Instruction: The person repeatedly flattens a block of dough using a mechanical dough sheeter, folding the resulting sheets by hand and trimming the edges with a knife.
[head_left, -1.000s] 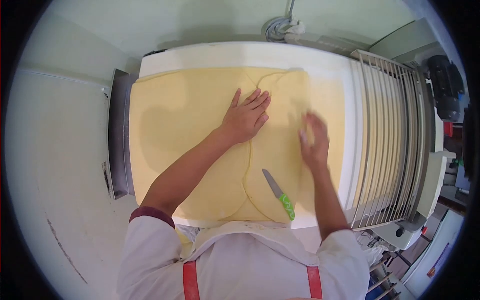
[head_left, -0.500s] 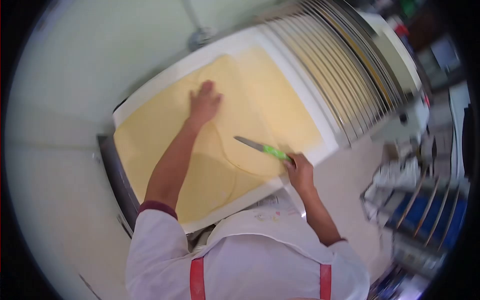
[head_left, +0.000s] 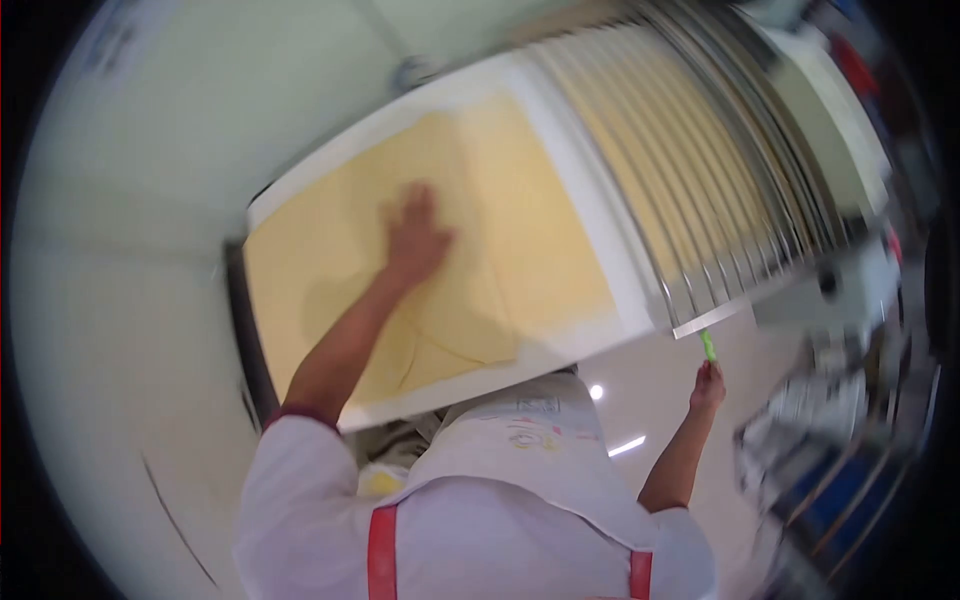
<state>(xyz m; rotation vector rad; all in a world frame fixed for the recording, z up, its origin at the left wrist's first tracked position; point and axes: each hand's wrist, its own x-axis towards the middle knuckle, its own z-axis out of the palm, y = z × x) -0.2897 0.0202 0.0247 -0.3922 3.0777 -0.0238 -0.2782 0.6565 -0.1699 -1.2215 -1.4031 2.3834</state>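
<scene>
A wide, pale yellow sheet of dough [head_left: 545,230] lies on a white belt [head_left: 640,312], with a folded-over layer across its left and middle. My left hand [head_left: 418,240] rests on that layer, fingers spread, slightly blurred. Off the belt's near right side, my right hand [head_left: 708,385] grips a knife by its green handle [head_left: 709,345]. The knife points away from me toward the metal bar guard, and its blade is hidden from view there.
A guard of curved metal bars [head_left: 655,170] covers the belt's right part, with more dough beneath it. A pale wall [head_left: 130,280] stands at left. On the right are a rack with blue contents [head_left: 850,500] and wrapped material [head_left: 800,410].
My right hand has carried the knife right, from above the dough to beside the guard. The dough's near flap edge has shifted. My left hand stays on the dough, slightly lower.
</scene>
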